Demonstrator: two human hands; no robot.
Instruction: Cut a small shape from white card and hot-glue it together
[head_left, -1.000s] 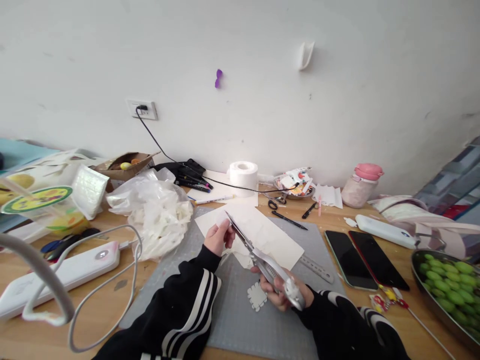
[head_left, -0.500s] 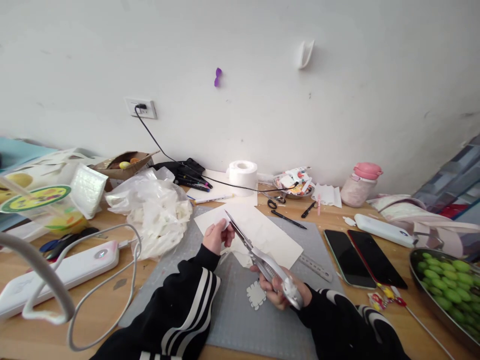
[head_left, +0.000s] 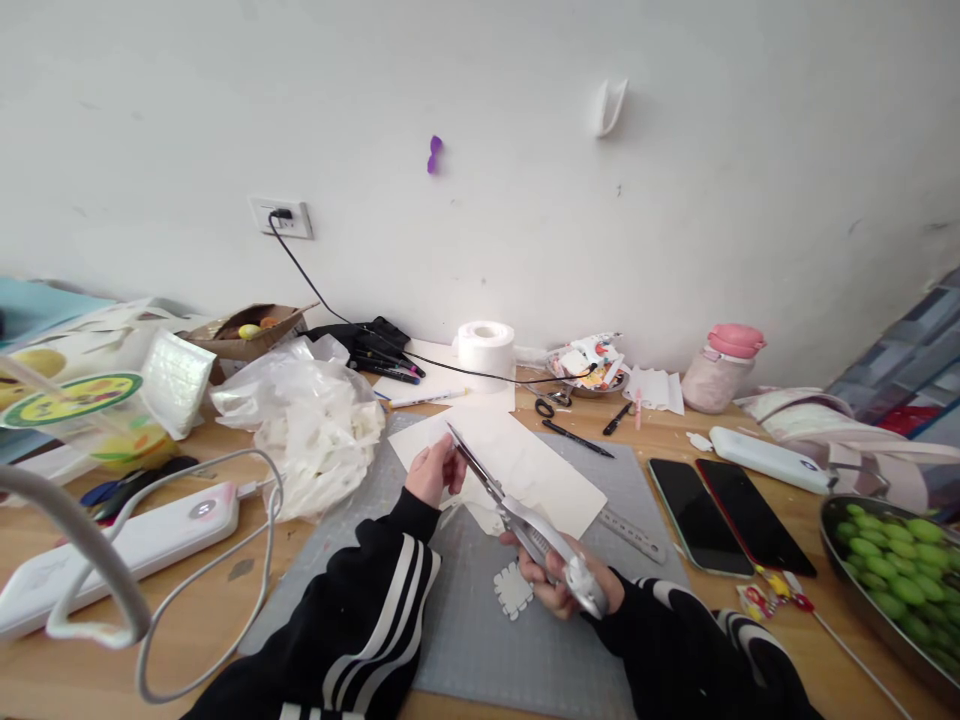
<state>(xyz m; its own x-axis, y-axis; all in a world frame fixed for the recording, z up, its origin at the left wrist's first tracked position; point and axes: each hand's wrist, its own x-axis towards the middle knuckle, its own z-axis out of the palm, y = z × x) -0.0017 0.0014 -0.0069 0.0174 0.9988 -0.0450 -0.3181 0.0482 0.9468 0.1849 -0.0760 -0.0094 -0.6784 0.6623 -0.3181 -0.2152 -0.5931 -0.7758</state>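
Where the right grip ends, scissors jut leftward.

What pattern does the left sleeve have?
The left sleeve is black with white stripes, clearest in the head view.

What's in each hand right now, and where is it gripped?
The right hand holds the scissors by their white handles. The left hand is curled beside the blades; whether it pinches anything cannot be told.

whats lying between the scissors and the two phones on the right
In the head view, going right from the scissors: part of the white sheet, then a ruler and a strip of grey mat before the phones.
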